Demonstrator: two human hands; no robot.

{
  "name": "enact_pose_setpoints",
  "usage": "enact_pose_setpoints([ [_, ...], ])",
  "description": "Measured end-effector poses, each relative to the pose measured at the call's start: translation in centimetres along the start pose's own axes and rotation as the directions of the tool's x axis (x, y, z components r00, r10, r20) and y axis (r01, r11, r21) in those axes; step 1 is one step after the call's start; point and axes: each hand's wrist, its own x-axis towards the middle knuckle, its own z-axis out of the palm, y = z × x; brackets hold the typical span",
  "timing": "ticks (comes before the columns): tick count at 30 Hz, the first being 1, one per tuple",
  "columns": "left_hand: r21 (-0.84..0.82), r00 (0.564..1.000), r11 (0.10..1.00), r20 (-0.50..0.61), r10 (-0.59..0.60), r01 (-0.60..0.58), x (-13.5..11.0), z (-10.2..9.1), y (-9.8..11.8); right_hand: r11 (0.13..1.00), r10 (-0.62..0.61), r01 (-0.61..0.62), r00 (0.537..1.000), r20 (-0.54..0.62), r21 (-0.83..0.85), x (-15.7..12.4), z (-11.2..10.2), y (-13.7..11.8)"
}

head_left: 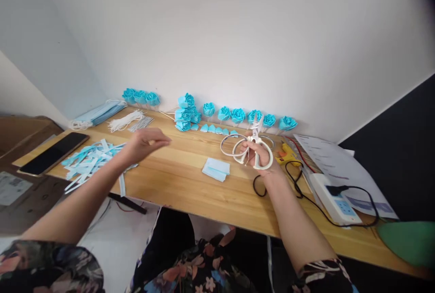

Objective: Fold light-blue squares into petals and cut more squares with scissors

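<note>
My right hand (257, 152) grips a pair of scissors (262, 160) with cream handles, the blades pointing up and away from me. A pale tape roll or ring (226, 151) shows beside the handles. My left hand (148, 142) hovers over the table with its fingers pinched together, and whatever they hold, if anything, is hidden. Between the hands lies a folded pale-blue piece of mask fabric (216, 169). A row of cut blue petals (217, 130) lies beyond it. Left of my left hand sits a heap of blue and white strips (91, 159).
Blue fabric roses (238, 115) line the wall, some stacked (185, 114). Face masks (98, 114), white cords (127, 119) and a phone (54, 152) are at the left. On the right are a yellow glue gun (288, 155), a power strip (335, 200) and paper (340, 166).
</note>
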Motion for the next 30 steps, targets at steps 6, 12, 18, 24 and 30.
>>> enact_pose_setpoints([
  [6,0.419,0.927,0.844,0.013,-0.375,0.335,-4.0,-8.1,-6.5,0.999,-0.016,0.015,0.999,0.032,0.042,0.0,0.5,-0.3],
  [12,0.637,0.938,0.715,-0.042,-0.343,0.290,-5.0,-8.9,-4.5,0.996,-0.029,0.031,0.999,-0.027,0.080,0.3,0.7,-0.2],
  [18,0.365,0.999,0.931,-0.038,0.019,-0.004,-1.1,-1.7,2.9,0.996,-0.080,0.083,0.994,-0.075,0.027,0.2,0.8,-0.1],
  [24,-0.039,0.967,0.969,0.065,0.245,-0.243,3.5,9.1,7.1,0.993,-0.113,0.116,0.988,-0.104,0.026,0.3,0.5,0.3],
  [30,-0.211,0.969,0.961,0.131,0.207,-0.177,6.8,15.7,6.2,0.981,-0.186,0.191,0.974,-0.131,0.026,0.5,0.2,0.4],
])
